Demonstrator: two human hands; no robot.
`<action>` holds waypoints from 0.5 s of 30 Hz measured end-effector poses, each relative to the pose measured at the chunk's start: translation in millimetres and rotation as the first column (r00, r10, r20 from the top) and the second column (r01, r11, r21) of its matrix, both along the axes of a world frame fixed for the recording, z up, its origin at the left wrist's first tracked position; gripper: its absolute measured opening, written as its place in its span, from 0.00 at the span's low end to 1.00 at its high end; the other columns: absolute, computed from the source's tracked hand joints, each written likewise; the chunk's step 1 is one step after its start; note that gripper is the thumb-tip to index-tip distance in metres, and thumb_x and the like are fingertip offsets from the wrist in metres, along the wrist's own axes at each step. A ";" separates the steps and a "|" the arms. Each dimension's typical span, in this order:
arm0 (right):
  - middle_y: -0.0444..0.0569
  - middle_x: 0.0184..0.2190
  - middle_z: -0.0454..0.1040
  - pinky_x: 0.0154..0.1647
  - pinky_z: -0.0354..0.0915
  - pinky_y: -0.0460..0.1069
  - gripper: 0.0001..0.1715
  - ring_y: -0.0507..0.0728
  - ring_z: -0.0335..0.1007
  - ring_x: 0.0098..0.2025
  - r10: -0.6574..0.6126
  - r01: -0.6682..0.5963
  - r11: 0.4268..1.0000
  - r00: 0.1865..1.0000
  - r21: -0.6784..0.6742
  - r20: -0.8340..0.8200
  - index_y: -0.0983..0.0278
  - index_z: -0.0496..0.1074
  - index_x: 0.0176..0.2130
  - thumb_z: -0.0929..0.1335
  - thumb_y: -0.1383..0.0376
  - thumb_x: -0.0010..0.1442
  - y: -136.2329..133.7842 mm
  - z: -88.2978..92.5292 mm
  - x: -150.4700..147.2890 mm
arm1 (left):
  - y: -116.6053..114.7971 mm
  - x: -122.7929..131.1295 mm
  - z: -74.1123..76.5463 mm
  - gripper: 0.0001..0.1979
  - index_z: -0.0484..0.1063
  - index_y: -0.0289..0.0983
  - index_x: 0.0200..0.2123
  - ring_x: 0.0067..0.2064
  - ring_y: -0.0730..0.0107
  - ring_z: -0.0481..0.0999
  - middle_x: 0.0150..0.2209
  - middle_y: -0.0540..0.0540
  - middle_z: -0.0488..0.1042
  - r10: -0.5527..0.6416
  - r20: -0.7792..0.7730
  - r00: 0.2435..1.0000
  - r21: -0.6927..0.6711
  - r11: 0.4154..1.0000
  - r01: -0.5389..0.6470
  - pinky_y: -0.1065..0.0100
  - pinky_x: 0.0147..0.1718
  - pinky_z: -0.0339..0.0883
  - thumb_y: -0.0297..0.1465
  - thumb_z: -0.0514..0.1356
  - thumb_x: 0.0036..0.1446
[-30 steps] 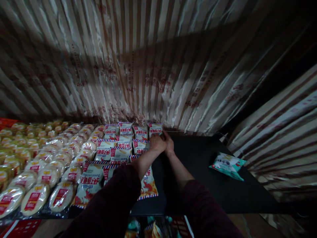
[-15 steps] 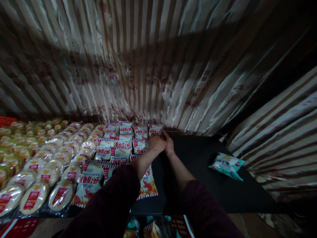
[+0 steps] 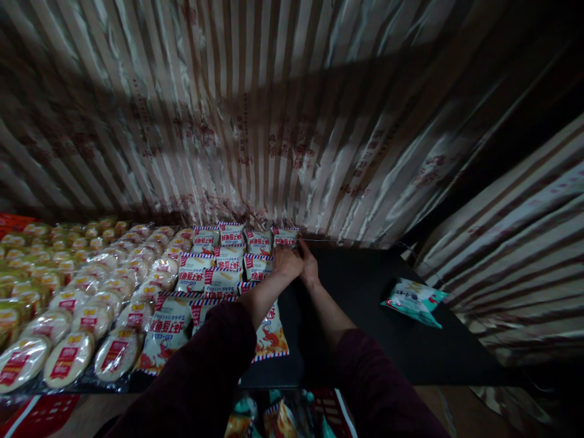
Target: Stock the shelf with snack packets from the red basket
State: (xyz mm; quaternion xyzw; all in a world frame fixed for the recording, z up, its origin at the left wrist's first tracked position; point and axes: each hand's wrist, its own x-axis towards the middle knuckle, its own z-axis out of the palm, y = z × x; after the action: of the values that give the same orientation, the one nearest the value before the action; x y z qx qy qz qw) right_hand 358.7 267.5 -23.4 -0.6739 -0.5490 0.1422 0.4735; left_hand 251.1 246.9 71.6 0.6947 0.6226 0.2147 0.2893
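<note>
At the far right end of the back row stands a small white and red snack bag (image 3: 285,236). My left hand (image 3: 287,263) is closed on its lower front, with the fingertips partly hidden. My right hand (image 3: 309,265) grips the same bag's right edge, the thumb side near my left hand. More white snack bags with red lettering, like this front one (image 3: 166,328), stand in rows to the left and nearer me. My left forearm covers some of them.
Round wrapped biscuits (image 3: 68,359) fill the table's left side, with yellowish packs (image 3: 27,267) beyond. A teal and white bag (image 3: 416,301) lies on the black tabletop (image 3: 365,340) at right. Red baskets (image 3: 335,410) with snack bags sit below the front edge. Striped sheeting (image 3: 283,121) hangs behind.
Both hands stay at the same bag, with only a very slight shift. The whole view has tilted a little; the bags have not visibly been rearranged.
</note>
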 end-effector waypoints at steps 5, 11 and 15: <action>0.59 0.52 0.72 0.57 0.61 0.58 0.29 0.64 0.68 0.55 -0.061 0.061 0.998 0.997 0.001 0.049 0.69 0.71 0.53 0.63 0.62 0.53 -16.6 9.2 -2.5 | -12.8 -5.1 5.1 0.17 0.73 0.28 0.46 0.54 0.53 0.70 0.49 0.31 0.73 -0.052 -0.004 0.999 0.033 0.998 0.052 0.62 0.51 0.62 0.31 0.51 0.59; 0.53 0.47 0.76 0.54 0.64 0.58 0.22 0.61 0.70 0.50 -0.010 0.010 1.000 1.000 0.015 -0.003 0.62 0.74 0.46 0.64 0.63 0.51 -47.7 12.2 -4.2 | -48.7 -8.5 10.9 0.14 0.73 0.31 0.43 0.51 0.59 0.72 0.47 0.35 0.74 -0.149 0.035 0.988 0.047 0.988 0.148 0.64 0.51 0.63 0.24 0.53 0.56; 0.50 0.47 0.76 0.56 0.63 0.57 0.19 0.60 0.70 0.50 0.039 -0.039 0.999 0.999 0.016 -0.022 0.59 0.75 0.42 0.64 0.66 0.49 -72.8 15.4 -10.8 | -75.3 -12.0 7.1 0.15 0.73 0.32 0.44 0.52 0.61 0.71 0.47 0.37 0.74 -0.173 0.079 0.982 0.043 0.984 0.170 0.66 0.52 0.62 0.22 0.54 0.54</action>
State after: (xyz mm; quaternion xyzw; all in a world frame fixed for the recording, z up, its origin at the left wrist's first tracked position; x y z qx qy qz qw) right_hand 348.0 194.7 -8.0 -0.6577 -0.5579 0.1545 0.4820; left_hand 239.1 171.6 78.8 0.7414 0.5440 0.2286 0.3196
